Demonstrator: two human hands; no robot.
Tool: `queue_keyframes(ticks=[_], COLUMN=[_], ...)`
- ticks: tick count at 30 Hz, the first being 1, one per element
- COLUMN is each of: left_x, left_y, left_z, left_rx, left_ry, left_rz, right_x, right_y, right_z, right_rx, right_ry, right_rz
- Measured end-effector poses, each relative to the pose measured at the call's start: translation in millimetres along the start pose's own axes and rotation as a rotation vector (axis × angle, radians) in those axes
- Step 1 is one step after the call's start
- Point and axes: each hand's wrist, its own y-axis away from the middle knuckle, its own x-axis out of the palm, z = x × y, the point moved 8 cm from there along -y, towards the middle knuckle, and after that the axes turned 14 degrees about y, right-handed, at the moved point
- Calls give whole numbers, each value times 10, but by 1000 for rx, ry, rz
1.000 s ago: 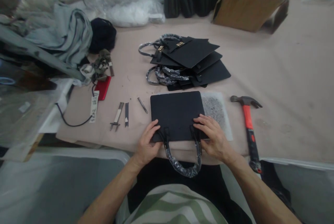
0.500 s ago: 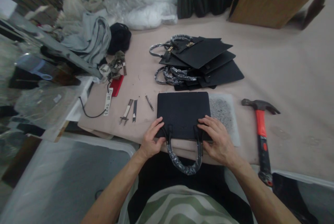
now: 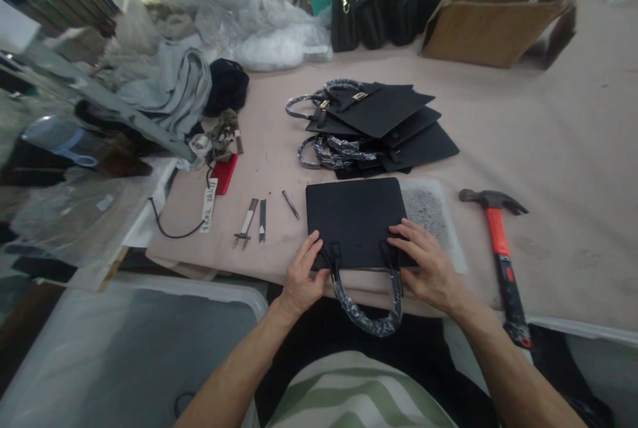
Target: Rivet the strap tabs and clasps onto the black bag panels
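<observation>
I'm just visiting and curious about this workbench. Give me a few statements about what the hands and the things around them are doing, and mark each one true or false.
1. Both hands rest on the near edge of a flat black bag. True: the left hand and right hand sit by its wrapped handle.
2. The hammer lies left of the bag. False: it lies to the right, orange grip toward the table edge.
3. A stack of black bags lies farther back on the table. True.
4. The right hand grips the hammer. False: the hammer lies untouched.
5. A cardboard box sits at the far right. True.
</observation>
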Motion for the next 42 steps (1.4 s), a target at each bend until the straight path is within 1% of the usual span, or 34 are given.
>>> queue_keyframes(ticks=[5, 9, 12, 17, 21, 24, 27, 29, 30, 32, 34, 35, 37, 39, 40, 42], left_x=[-50, -77, -88, -54, -30, -51, -88, -174, -252, -466, -667, -728, -777, -767, -762, -797], left_y=[-22, -50, -58, -51, -49, -72, -140, -232, -297, -457, -639, -737, -927, -1082, -1142, -1226], left_z=[1, -8, -14, -20, -17, -37, -95, -87, -48, 110, 340, 470, 730, 945, 1020, 1104], left_rx=[-29, -63, -61, -47, -52, -86, -145, -208, -250, -362, -502, -576, -711, -817, -853, -892], left_ry=[63, 131, 149, 115, 120, 154, 197, 204, 185, 68, -122, -217, -359, -439, -460, -478], left_rz=[-18, 23, 28, 11, 3, 14, 80, 84, 49, -74, -169, -172, -118, -29, 13, 68], right_x=[27, 34, 29, 16, 19, 35, 48, 56, 59, 51, 38, 31, 17, 8, 5, 1], right_y=[-14, -14, -11, -4, -9, -17, -22, -23, -24, -24, -27, -28, -32, -36, -37, -39], right_z=[-5, 19, 15, 9, -8, -31, -51, -59, -59, -51, -35, -25, -9, 4, 7, 7], right_rx=[-14, -30, -28, -35, -60, -84, -99, -97, -96, -92, -84, -78, -65, -58, -58, -69], right_ry=[19, 29, 38, 38, 64, 77, 79, 85, 87, 84, 72, 65, 53, 46, 46, 56], right_rz=[11, 9, 11, 11, -20, -49, -58, -48, -41, -38, -33, -31, -25, -21, -20, -25])
